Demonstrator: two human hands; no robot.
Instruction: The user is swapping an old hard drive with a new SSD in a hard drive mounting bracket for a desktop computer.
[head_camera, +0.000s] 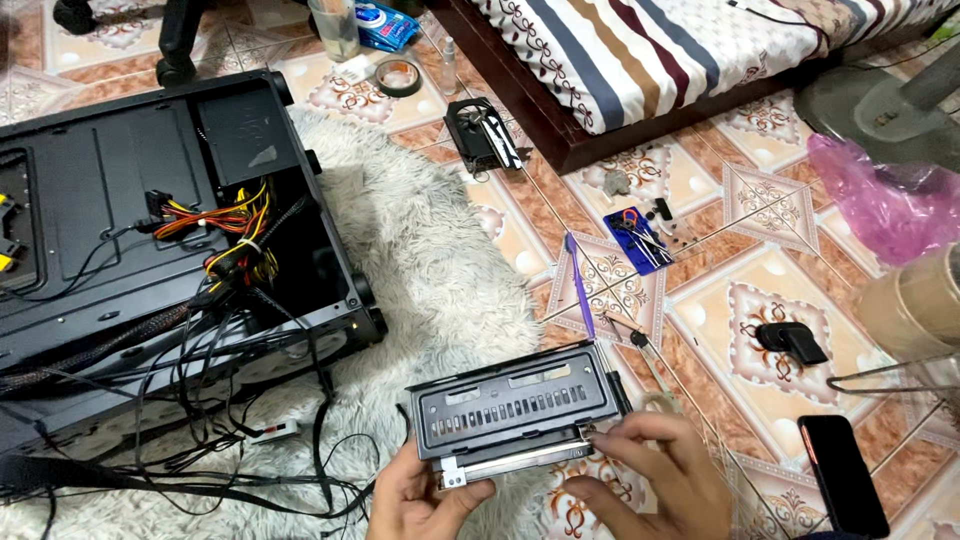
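Both hands are working closest to the lens: left hand (425, 495) is cupping the underside of a black drive cage (515, 410), fingers closed on its lower left corner; right hand (650, 470) is pinching the cage's lower right corner btwn thumb and fingertips. Cage is being held just above the white shag rug (440, 270), slotted face up, w/ what looks like a silver drive sitting in it at the bottom edge.

Step in hand, by my read: seating or freeing that drive at the right-side rail. Next move is probably calling for a firm left-hand hold while the right works the corner catch or a screw; can't tell which fastener, too small.

Largest down:
- Black PC case (150, 230) is lying open on its side, left on the rug, holding a bundle of coloured and black cables spilling out toward the floor.
- Mattress w/ striped sheet (640, 50) is sitting top centre.
- Pink plastic bag (890, 195) is lying far right, contents hidden.
- Second small black bracket (482, 135) is resting on the tile near the mattress.
- Black phone (842, 475) is lying just beside the right hand.
- Blue tray (635, 238) is holding small tools and bits.
- Tape roll (398, 76) is sitting up top.
- Purple pen-like tool (579, 285) is lying on the tile above the cage.
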